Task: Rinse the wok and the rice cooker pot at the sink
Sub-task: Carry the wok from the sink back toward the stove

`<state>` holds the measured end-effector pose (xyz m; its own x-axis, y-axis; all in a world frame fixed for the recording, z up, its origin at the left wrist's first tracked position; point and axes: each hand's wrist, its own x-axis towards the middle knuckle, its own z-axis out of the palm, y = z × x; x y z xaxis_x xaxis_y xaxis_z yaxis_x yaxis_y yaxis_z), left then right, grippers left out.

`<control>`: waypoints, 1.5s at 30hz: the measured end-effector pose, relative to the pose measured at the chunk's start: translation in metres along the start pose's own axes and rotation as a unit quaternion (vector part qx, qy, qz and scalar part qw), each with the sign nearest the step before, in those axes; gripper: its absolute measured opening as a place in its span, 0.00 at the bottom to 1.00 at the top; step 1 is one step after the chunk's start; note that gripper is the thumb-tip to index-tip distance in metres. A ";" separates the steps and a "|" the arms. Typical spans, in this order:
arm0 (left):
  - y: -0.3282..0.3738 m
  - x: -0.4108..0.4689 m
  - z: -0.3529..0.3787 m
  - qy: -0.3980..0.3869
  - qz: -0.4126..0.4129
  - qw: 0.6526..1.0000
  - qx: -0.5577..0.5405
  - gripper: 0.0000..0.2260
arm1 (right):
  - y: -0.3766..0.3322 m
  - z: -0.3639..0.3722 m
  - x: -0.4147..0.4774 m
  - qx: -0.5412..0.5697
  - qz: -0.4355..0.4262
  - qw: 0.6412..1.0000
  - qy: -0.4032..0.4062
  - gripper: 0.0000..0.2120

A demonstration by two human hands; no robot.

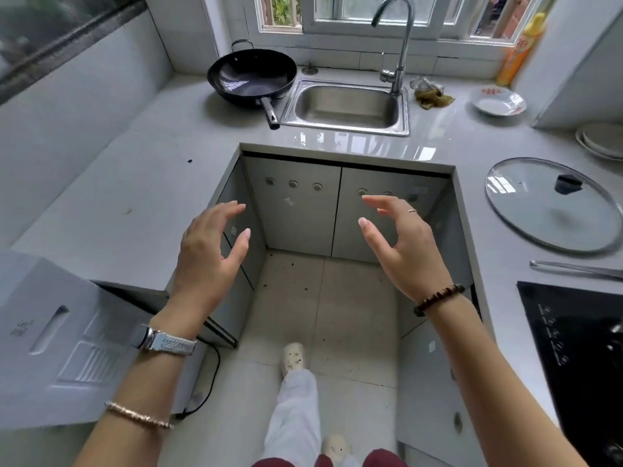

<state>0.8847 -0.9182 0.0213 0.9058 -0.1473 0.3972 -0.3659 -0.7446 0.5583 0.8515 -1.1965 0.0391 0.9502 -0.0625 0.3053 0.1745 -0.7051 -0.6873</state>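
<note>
The left hand (209, 254) and the right hand (408, 254) are held spread and empty, while the wok (251, 74) is found well ahead on the counter (135, 197), just left of the sink (347, 107), its handle (269, 112) pointed toward the somewhat nearer left hand.

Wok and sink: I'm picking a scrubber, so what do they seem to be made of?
Wok: dark metal, perhaps carbon steel or coated; its glossy black inside shows bright reflections. Sink: probably stainless steel; brushed silver-grey basin with a bright pressed rim.
</note>
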 end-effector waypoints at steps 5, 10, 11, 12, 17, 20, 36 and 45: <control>-0.041 0.069 0.013 0.013 -0.008 1.000 -0.015 0.15 | 0.003 0.031 0.078 -0.015 -0.003 1.000 -0.012 0.16; -0.078 0.141 0.019 0.010 -0.007 1.000 -0.019 0.15 | -0.005 0.055 0.155 -0.018 -0.003 1.000 -0.009 0.16; -0.084 0.154 0.020 0.006 -0.007 1.000 -0.018 0.15 | -0.005 0.059 0.168 -0.015 -0.003 1.000 -0.006 0.16; -0.089 0.166 0.021 0.002 -0.005 1.000 -0.016 0.16 | -0.004 0.062 0.179 -0.011 -0.003 1.000 -0.005 0.16; -0.107 0.218 0.033 -0.014 0.001 1.000 -0.010 0.16 | 0.012 0.080 0.228 0.004 0.014 1.000 -0.001 0.16; -0.117 0.244 0.045 -0.027 -0.011 1.000 -0.007 0.17 | 0.024 0.089 0.256 0.011 0.018 1.000 -0.012 0.16; -0.174 0.411 0.162 -0.054 -0.227 0.968 -0.097 0.12 | 0.128 0.157 0.464 0.120 0.070 0.981 -0.138 0.13; -0.221 0.473 0.227 -0.053 -0.456 0.828 -0.322 0.10 | 0.153 0.242 0.539 0.244 0.226 0.911 -0.244 0.11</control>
<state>1.4424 -0.9708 -0.0800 0.8689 0.2033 -0.4513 0.4741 -0.0798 0.8769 1.4533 -1.1678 -0.0610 0.9340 0.1373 -0.3300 -0.2830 -0.2798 -0.9174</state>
